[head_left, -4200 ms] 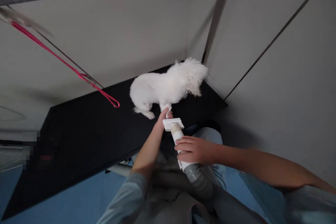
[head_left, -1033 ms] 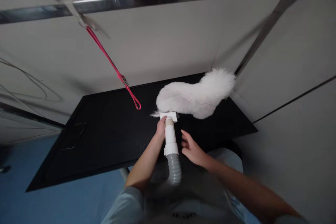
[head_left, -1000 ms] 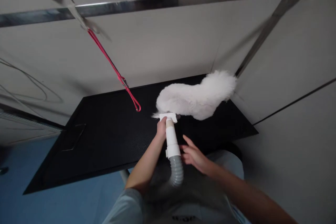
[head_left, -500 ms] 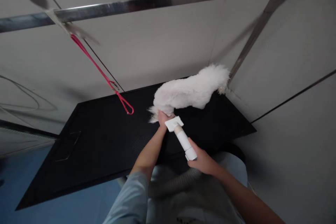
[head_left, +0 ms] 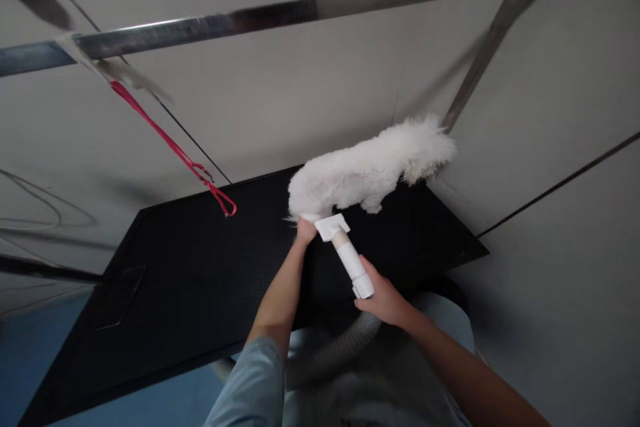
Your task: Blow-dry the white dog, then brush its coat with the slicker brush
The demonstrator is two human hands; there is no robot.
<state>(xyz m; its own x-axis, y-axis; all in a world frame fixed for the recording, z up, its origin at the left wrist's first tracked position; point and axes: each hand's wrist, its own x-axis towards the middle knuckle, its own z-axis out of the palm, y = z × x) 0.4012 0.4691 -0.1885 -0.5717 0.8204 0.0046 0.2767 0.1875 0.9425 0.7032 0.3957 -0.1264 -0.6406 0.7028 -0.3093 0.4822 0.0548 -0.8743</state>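
A white fluffy dog [head_left: 350,173] stands on the black grooming table [head_left: 200,280], its rear towards me on the left and its head at the right. Low at the dog's hindquarters, my left hand [head_left: 306,230] is closed round a hind leg, its fingers partly hidden by fur. My right hand [head_left: 383,297] grips a white dryer nozzle [head_left: 350,257] by its lower end. The nozzle's wide flat head points at the dog's hind legs, right beside my left hand. A grey ribbed hose [head_left: 345,347] runs from the nozzle down past my body.
A metal bar [head_left: 250,20] spans above the table, joined to a slanted post [head_left: 480,67] at the right. From it hangs a pink grooming loop [head_left: 165,140], left of the dog. A pale wall stands close behind and at the right.
The dog's head has moved right and turned, showing more of its greyish muzzle fur. Less of the fringe by my left hand shows. The nozzle has shifted slightly up; both grips stay.
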